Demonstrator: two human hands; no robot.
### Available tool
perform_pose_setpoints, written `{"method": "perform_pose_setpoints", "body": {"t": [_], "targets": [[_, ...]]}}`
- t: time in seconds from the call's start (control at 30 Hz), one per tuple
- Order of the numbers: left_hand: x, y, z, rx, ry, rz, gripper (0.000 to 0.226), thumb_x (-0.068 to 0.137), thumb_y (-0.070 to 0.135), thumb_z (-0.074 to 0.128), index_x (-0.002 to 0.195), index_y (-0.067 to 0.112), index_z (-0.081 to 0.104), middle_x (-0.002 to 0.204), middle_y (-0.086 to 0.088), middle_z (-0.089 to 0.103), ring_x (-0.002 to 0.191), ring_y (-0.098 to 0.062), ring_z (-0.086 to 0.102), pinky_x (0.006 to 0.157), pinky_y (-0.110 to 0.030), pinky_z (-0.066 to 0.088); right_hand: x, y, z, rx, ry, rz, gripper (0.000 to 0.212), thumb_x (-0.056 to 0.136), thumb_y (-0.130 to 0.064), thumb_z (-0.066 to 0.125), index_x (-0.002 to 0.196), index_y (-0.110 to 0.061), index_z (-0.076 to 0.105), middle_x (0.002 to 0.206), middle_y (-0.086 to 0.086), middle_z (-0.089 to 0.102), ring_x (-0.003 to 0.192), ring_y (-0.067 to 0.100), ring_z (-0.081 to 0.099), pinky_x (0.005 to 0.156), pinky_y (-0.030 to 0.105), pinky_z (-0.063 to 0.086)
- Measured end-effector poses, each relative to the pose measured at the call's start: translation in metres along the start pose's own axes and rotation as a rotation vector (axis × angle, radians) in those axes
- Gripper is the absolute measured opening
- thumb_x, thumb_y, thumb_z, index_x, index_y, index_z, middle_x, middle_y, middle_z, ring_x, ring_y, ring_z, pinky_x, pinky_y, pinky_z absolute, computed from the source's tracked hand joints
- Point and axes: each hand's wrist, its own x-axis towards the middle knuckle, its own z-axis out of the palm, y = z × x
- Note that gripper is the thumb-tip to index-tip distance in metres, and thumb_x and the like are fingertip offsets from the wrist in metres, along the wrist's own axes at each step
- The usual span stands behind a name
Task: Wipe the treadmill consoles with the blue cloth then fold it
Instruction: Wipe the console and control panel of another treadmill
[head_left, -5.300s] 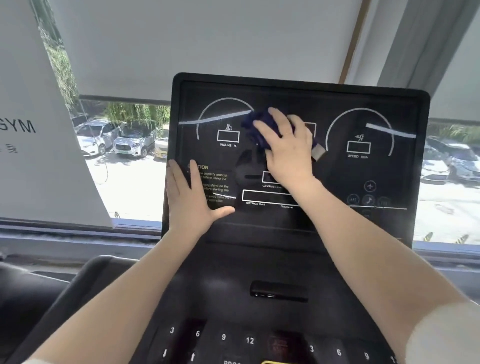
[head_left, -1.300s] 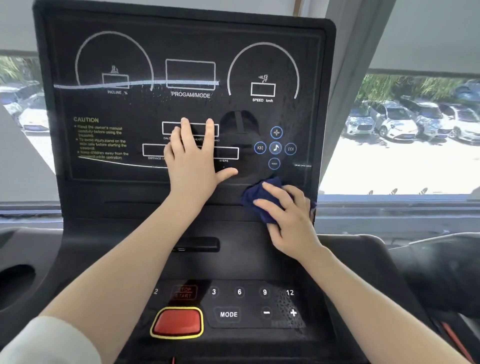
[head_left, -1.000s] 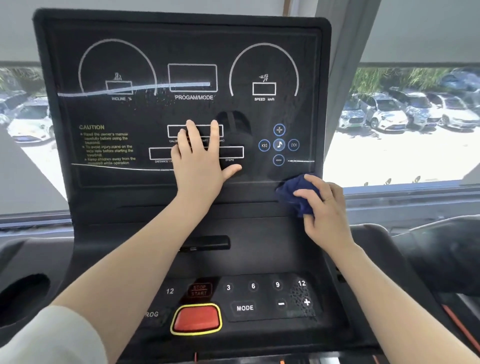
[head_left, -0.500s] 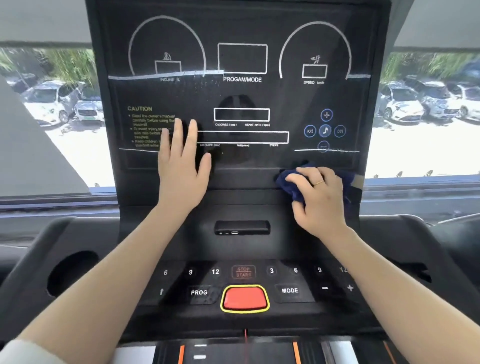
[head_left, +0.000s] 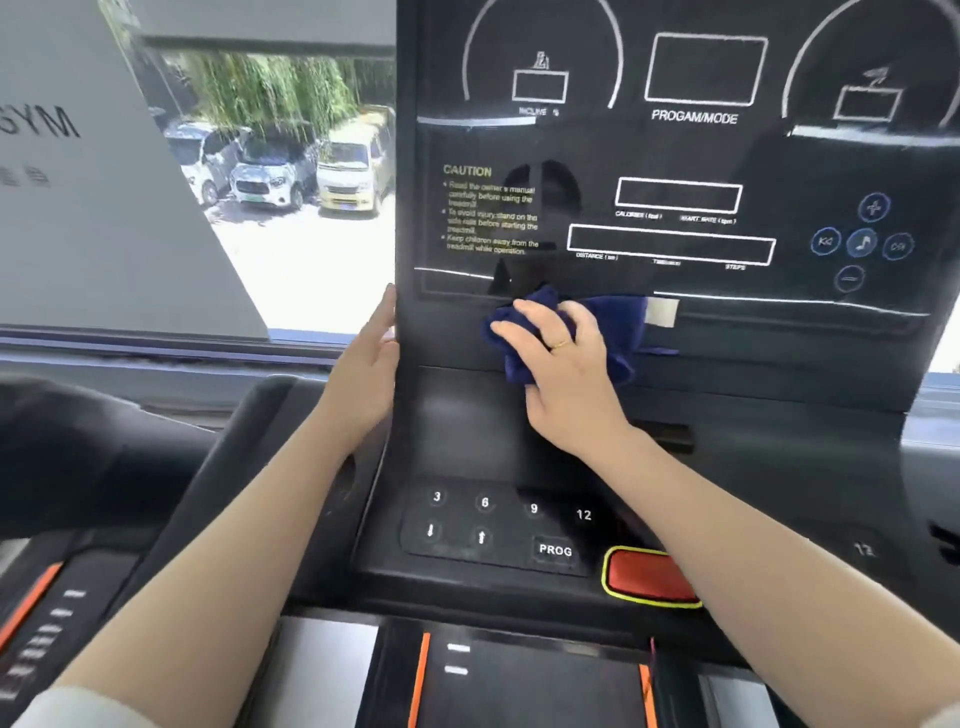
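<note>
Right hand (head_left: 566, 374) presses the bunched cloth (head_left: 613, 332) against my console (head_left: 675, 156), fingers curled over it; left hand (head_left: 366, 374) lies flat, open, along its edge.

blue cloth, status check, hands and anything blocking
Right hand pressing blue cloth on console lower edge. Left hand bracing console's left side. Nothing blocking.

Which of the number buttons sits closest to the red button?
The 12 button; it ends the row of 3, 6, 9, 12, nearest the red button.
</note>
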Motion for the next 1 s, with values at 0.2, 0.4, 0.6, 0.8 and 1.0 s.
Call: {"method": "perform_pose_setpoints", "body": {"t": [0.2,0.4,0.6,0.8,1.0], "targets": [[0.010,-0.001,-0.029,-0.132,-0.171,-0.008,0.050,0.101,0.006,0.030,0.134,0.042,0.035,0.136,0.012,0.050,0.116,-0.012,0.054,0.096,-0.027,0.043,0.028,-0.063,0.036,-0.017,-0.079,0.053,0.062,0.062,0.001,0.056,0.123,-0.011,0.058,0.133,0.014,0.052,0.112,0.039,0.032,0.096,0.053,0.040],[0.018,-0.009,-0.037,-0.239,-0.152,-0.053,0.041,0.100,0.006,0.035,0.133,0.025,0.050,0.112,0.004,0.065,0.091,-0.009,0.061,0.071,-0.015,0.050,0.031,-0.107,0.054,0.097,-0.266,0.065,0.067,0.082,0.002,0.057,0.144,-0.012,0.036,0.152,0.004,0.031,0.137,0.039,0.020,0.114,0.045,0.016],[0.011,-0.014,-0.032,-0.259,-0.261,-0.011,0.051,0.097,0.009,0.038,0.130,0.048,0.044,0.134,0.025,0.049,0.129,-0.003,0.041,0.107,-0.030,0.033,-0.002,-0.077,0.030,0.138,-0.455,-0.112,0.060,0.077,0.002,0.062,0.133,-0.018,0.052,0.144,0.001,0.044,0.129,0.035,0.038,0.105,0.047,0.035],[-0.001,-0.025,-0.008,-0.246,-0.218,0.016,0.069,0.095,0.002,0.038,0.144,0.047,0.017,0.126,0.017,0.058,0.117,-0.011,0.054,0.097,-0.027,0.044,-0.040,-0.003,-0.010,-0.218,-0.179,-0.013,0.047,0.073,-0.007,0.042,0.112,-0.021,0.065,0.133,0.001,0.056,0.109,0.031,0.046,0.088,0.042,0.042],[0.005,-0.031,-0.009,-0.250,-0.187,0.019,0.067,0.095,-0.001,0.033,0.144,0.043,0.022,0.089,0.040,0.057,0.091,-0.012,0.045,0.093,-0.033,0.039,-0.046,-0.006,-0.013,-0.213,-0.041,0.197,0.047,0.073,-0.010,0.033,0.105,-0.012,0.068,0.119,0.010,0.061,0.088,0.040,0.055,0.072,0.045,0.052]]}}
